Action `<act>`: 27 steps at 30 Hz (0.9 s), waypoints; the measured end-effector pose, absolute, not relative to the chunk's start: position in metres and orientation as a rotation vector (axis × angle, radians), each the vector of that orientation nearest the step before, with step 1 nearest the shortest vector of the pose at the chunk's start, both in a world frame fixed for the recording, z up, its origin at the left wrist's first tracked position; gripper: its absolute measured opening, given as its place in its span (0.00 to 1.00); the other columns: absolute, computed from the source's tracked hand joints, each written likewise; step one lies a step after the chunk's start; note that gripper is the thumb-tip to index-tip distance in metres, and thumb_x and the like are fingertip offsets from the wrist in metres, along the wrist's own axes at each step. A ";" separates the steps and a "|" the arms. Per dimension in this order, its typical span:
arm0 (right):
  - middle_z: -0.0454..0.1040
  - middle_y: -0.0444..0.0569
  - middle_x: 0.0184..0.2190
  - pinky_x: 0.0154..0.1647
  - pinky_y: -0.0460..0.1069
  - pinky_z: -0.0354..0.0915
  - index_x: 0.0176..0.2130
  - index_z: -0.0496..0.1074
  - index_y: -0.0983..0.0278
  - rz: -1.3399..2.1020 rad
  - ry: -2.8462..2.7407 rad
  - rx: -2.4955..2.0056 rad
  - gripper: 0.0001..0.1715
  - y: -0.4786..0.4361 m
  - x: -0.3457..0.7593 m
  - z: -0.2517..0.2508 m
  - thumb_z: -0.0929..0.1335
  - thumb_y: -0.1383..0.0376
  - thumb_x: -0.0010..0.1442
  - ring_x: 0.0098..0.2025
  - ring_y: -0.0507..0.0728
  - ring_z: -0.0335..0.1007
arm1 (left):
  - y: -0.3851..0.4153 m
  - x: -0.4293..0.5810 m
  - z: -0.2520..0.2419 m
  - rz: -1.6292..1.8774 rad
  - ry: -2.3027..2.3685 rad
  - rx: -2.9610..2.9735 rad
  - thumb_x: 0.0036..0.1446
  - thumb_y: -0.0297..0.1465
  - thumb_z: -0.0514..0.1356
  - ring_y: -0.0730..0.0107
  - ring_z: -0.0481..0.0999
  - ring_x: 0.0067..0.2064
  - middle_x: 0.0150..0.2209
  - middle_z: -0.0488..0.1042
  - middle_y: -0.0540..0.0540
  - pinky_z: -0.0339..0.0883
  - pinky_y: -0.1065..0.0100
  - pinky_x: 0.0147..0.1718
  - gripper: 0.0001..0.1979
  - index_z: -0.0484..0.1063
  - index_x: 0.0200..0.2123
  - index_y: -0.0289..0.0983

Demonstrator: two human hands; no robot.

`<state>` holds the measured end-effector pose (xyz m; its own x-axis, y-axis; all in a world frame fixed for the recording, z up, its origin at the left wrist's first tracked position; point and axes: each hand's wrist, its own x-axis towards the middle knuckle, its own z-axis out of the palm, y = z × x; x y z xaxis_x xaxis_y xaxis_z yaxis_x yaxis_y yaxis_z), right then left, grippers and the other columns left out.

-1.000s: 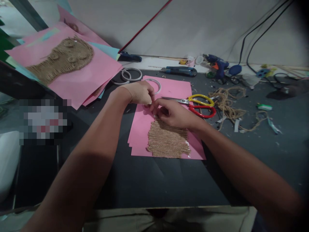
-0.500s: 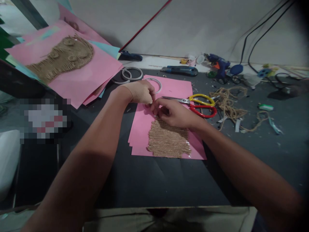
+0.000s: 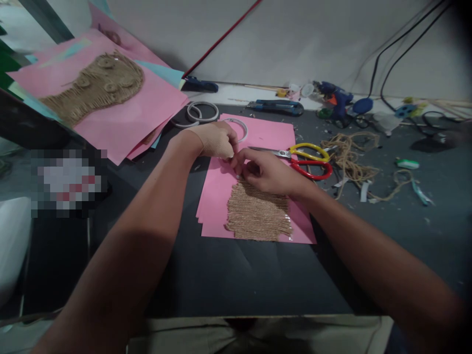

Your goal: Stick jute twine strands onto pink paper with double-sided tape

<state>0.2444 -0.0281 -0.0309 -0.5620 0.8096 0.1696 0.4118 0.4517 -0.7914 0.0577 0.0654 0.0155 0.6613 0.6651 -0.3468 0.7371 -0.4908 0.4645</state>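
Rows of brown jute twine [image 3: 258, 214] lie side by side on a pink paper sheet [image 3: 214, 206], which rests on other pink sheets. My left hand [image 3: 220, 140], with a beige wrap over its back, is closed at the upper edge of the rows. Fingertips pressed together, my right hand [image 3: 267, 171] meets it there from the right. Whatever is pinched between the fingers is too small and hidden to make out. Scissors [image 3: 291, 154] with one yellow and one red handle lie just beyond my right hand. A tape roll [image 3: 241, 129] sits behind my left hand.
Loose twine [image 3: 350, 160] is heaped to the right among scraps. A blue cutter knife [image 3: 278, 107] and a blue glue gun [image 3: 337, 98] lie along the back. More tape rolls [image 3: 202, 113] are at back left, near pink sheets bearing a twine shape [image 3: 106, 81].
Both hands stay almost where they were, still together at the top of the twine rows. The whole view has shifted very slightly.
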 end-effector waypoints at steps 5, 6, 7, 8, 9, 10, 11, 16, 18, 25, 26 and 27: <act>0.77 0.47 0.38 0.33 0.49 0.65 0.41 0.71 0.63 0.956 -2.181 -0.989 0.22 -0.028 0.244 -0.032 0.64 0.80 0.49 0.34 0.53 0.70 | 0.065 0.058 0.016 -0.191 1.085 2.295 0.42 0.30 0.61 0.66 0.77 0.37 0.34 0.81 0.47 0.65 0.71 0.33 0.20 0.83 0.40 0.38; 0.77 0.47 0.38 0.33 0.49 0.65 0.41 0.71 0.63 0.955 -2.174 -0.992 0.22 -0.028 0.244 -0.032 0.64 0.79 0.48 0.33 0.53 0.70 | 0.065 0.058 0.016 -0.189 1.086 2.295 0.42 0.30 0.61 0.66 0.77 0.37 0.34 0.81 0.47 0.65 0.70 0.34 0.20 0.83 0.40 0.38; 0.77 0.47 0.38 0.32 0.49 0.64 0.41 0.72 0.63 0.957 -2.164 -0.996 0.22 -0.028 0.244 -0.032 0.64 0.79 0.48 0.33 0.53 0.70 | 0.066 0.058 0.015 -0.184 1.086 2.298 0.42 0.30 0.61 0.65 0.77 0.37 0.34 0.81 0.48 0.65 0.70 0.34 0.20 0.83 0.40 0.38; 0.77 0.47 0.38 0.32 0.49 0.64 0.41 0.72 0.63 0.959 -2.152 -1.000 0.22 -0.028 0.245 -0.033 0.64 0.79 0.48 0.33 0.53 0.70 | 0.066 0.058 0.015 -0.178 1.086 2.305 0.42 0.30 0.61 0.65 0.77 0.37 0.34 0.81 0.47 0.65 0.70 0.34 0.20 0.83 0.40 0.38; 0.77 0.47 0.39 0.31 0.49 0.64 0.42 0.72 0.63 0.965 -2.139 -1.006 0.22 -0.028 0.245 -0.034 0.64 0.78 0.48 0.32 0.52 0.70 | 0.066 0.058 0.014 -0.171 1.085 2.314 0.42 0.30 0.61 0.65 0.77 0.38 0.35 0.81 0.47 0.65 0.69 0.34 0.20 0.83 0.40 0.38; 0.77 0.47 0.39 0.31 0.49 0.64 0.42 0.71 0.63 0.970 -2.126 -1.014 0.22 -0.028 0.245 -0.034 0.64 0.78 0.48 0.32 0.52 0.69 | 0.067 0.058 0.014 -0.167 1.084 2.321 0.42 0.30 0.60 0.64 0.77 0.38 0.36 0.81 0.47 0.65 0.69 0.35 0.20 0.83 0.41 0.38; 0.76 0.47 0.40 0.31 0.49 0.64 0.42 0.71 0.63 0.977 -2.116 -1.020 0.22 -0.028 0.245 -0.035 0.64 0.78 0.48 0.32 0.52 0.69 | 0.067 0.058 0.014 -0.170 1.085 2.324 0.41 0.30 0.60 0.64 0.77 0.38 0.36 0.81 0.46 0.65 0.69 0.35 0.21 0.83 0.41 0.38; 0.76 0.46 0.39 0.31 0.49 0.63 0.42 0.71 0.62 0.962 -2.120 -1.018 0.22 -0.028 0.246 -0.036 0.64 0.78 0.47 0.32 0.52 0.69 | 0.066 0.059 0.016 -0.194 1.099 2.295 0.41 0.30 0.60 0.64 0.77 0.39 0.37 0.82 0.46 0.65 0.70 0.36 0.22 0.83 0.41 0.39; 0.76 0.45 0.37 0.31 0.49 0.63 0.42 0.71 0.62 0.950 -2.132 -1.029 0.22 -0.029 0.245 -0.035 0.64 0.78 0.47 0.32 0.52 0.68 | 0.066 0.059 0.015 -0.186 1.089 2.285 0.40 0.29 0.60 0.64 0.77 0.40 0.37 0.82 0.46 0.66 0.69 0.37 0.22 0.83 0.41 0.39; 0.77 0.45 0.39 0.30 0.49 0.63 0.42 0.71 0.61 0.959 -2.127 -1.035 0.23 -0.030 0.245 -0.034 0.64 0.78 0.47 0.32 0.52 0.68 | 0.070 0.058 0.010 -0.180 1.094 2.289 0.40 0.30 0.60 0.64 0.77 0.40 0.37 0.82 0.46 0.66 0.69 0.38 0.23 0.83 0.43 0.39; 0.77 0.45 0.40 0.30 0.49 0.63 0.42 0.71 0.61 0.967 -2.124 -1.036 0.23 -0.030 0.245 -0.034 0.64 0.78 0.47 0.32 0.52 0.68 | 0.070 0.058 0.010 -0.180 1.095 2.292 0.41 0.30 0.60 0.64 0.77 0.40 0.37 0.82 0.47 0.65 0.69 0.37 0.23 0.83 0.43 0.39; 0.77 0.46 0.40 0.31 0.49 0.63 0.42 0.71 0.61 0.974 -2.120 -1.034 0.23 -0.030 0.245 -0.034 0.64 0.78 0.47 0.32 0.52 0.69 | 0.070 0.058 0.011 -0.178 1.096 2.297 0.41 0.30 0.60 0.65 0.77 0.39 0.36 0.82 0.47 0.65 0.69 0.36 0.22 0.83 0.42 0.39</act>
